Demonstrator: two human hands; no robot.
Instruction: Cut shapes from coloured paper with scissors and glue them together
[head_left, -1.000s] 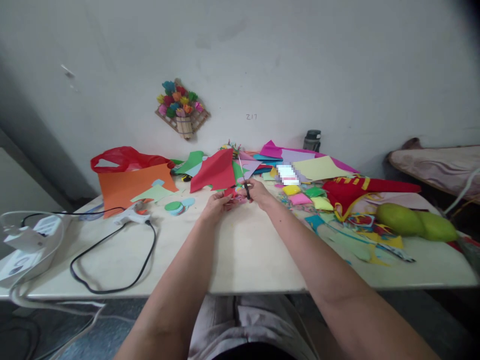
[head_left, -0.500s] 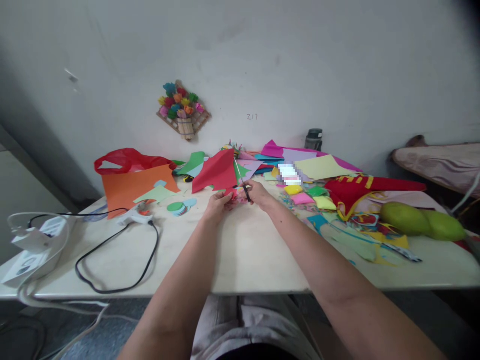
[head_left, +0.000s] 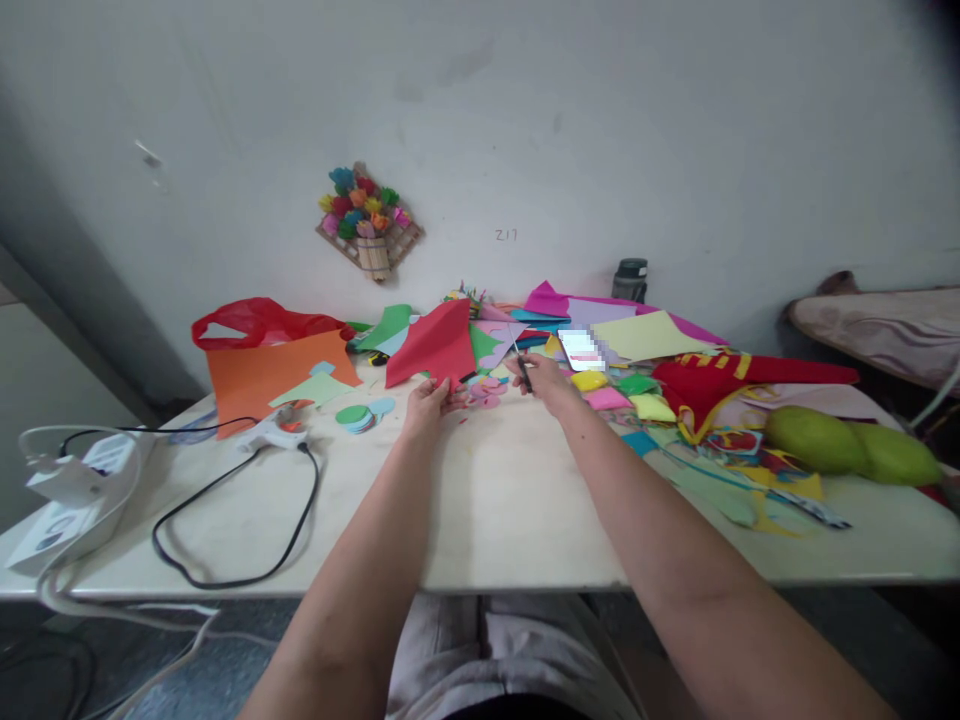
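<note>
A sheet of red paper (head_left: 435, 345) stands tilted up from the table, its lower edge pinched in my left hand (head_left: 431, 405). To its right, my right hand (head_left: 546, 380) grips a pair of black-handled scissors (head_left: 523, 370), blades pointing up and away, apart from the red sheet. Small pink and red paper pieces (head_left: 486, 392) lie on the table between my hands. Left of my left hand rests a group of green and light blue paper circles (head_left: 356, 417).
Orange paper (head_left: 255, 375) and a red plastic bag (head_left: 262, 320) lie at the left, near a white power strip (head_left: 82, 495) and a black cable (head_left: 225, 583). A phone (head_left: 579, 350), small coloured packets (head_left: 607, 399), paper scraps and two green fruits (head_left: 847, 445) are at the right.
My right hand has moved to the right with the scissors, away from the red paper. My left hand keeps its hold on the sheet and has shifted slightly left.
</note>
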